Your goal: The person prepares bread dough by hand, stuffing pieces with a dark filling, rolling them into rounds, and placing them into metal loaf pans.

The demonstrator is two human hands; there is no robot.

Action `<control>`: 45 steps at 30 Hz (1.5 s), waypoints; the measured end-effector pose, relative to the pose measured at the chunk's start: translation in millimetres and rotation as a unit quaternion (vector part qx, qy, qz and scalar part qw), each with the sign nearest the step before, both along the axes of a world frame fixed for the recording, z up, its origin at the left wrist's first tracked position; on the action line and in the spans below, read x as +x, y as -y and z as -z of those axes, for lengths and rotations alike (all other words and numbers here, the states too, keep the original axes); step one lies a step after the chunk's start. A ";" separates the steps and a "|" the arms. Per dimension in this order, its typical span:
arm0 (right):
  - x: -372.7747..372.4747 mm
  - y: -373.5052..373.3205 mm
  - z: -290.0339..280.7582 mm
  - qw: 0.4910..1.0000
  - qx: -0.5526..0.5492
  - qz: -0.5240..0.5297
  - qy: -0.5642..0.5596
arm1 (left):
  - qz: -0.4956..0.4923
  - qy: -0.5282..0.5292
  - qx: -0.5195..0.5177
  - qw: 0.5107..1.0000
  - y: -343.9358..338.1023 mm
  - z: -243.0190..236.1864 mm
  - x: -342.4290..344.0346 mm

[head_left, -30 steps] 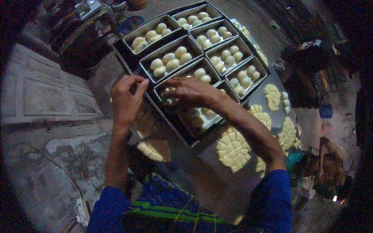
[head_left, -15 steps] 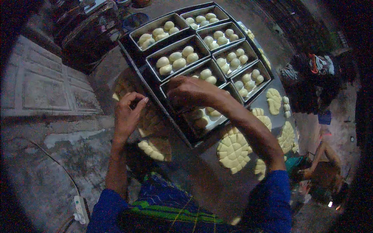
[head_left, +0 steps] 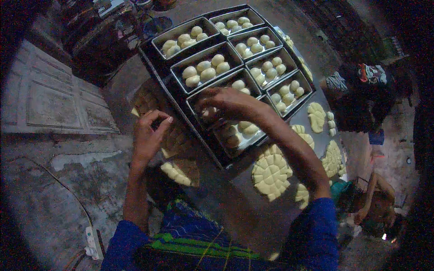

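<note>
My right hand [head_left: 221, 105] reaches into a loaf tin [head_left: 190, 105] in the left row of a dark tray, fingers bent down around a pale dough ball [head_left: 209, 111]. The hand is slightly blurred and hides part of that tin. More dough balls [head_left: 238, 84] lie at the tin's far end. My left hand [head_left: 151, 131] hovers left of the tray over a brown surface, thumb and forefinger curved with a gap between them and nothing visible in it. Below it lies a piece of scored dough [head_left: 176, 174].
Other tins hold dough balls in groups [head_left: 207, 67]. Right of the tray, flattened dough rounds cut into pieces [head_left: 271, 174] lie on the table, with small balls [head_left: 331, 123] beside them. Another person [head_left: 377, 194] is at the right. A power strip [head_left: 93, 244] sits lower left.
My right hand has lifted and opened slightly, showing a dough ball under its fingers. My left hand has barely moved. The other person's arm at the right has shifted.
</note>
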State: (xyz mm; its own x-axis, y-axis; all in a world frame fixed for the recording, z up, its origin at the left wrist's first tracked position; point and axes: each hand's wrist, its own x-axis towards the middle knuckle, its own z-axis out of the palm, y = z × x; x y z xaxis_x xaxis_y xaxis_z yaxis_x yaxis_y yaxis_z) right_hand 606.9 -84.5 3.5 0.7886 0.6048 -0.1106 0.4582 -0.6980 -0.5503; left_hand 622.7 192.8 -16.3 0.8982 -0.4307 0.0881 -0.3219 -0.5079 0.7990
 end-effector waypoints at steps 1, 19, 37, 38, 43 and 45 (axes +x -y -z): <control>-3.5 1.8 -6.2 0.999 0.019 0.034 0.022 | 0.003 0.006 0.004 1.000 -1.9 -1.8 -0.9; -436.5 -130.2 67.8 0.601 0.158 0.782 0.053 | 0.254 -0.265 -0.068 0.928 49.3 -34.7 -166.2; -825.2 -118.1 154.5 0.267 0.110 0.918 0.273 | 0.768 -0.126 0.122 0.616 92.2 -65.1 -448.6; -826.9 -115.6 162.7 0.285 0.105 0.915 0.265 | 0.781 -0.127 0.123 0.599 97.5 -81.5 -464.5; -826.3 -81.2 124.5 0.415 -0.142 0.898 -0.037 | 0.759 -0.148 0.138 0.619 91.5 -64.9 -500.9; -814.3 -83.4 105.0 0.417 -0.099 0.903 -0.038 | 0.715 -0.202 0.187 0.643 88.7 -57.7 -509.6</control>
State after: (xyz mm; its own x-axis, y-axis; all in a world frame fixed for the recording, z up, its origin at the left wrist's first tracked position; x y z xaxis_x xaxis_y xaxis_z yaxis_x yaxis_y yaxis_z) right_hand -207.4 -1.0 -101.5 -0.0708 -0.9939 -0.0848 -0.9258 0.0971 -0.3653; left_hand 113.1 104.1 41.4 -0.5222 -0.7643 -0.3783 -0.4778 -0.1053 0.8721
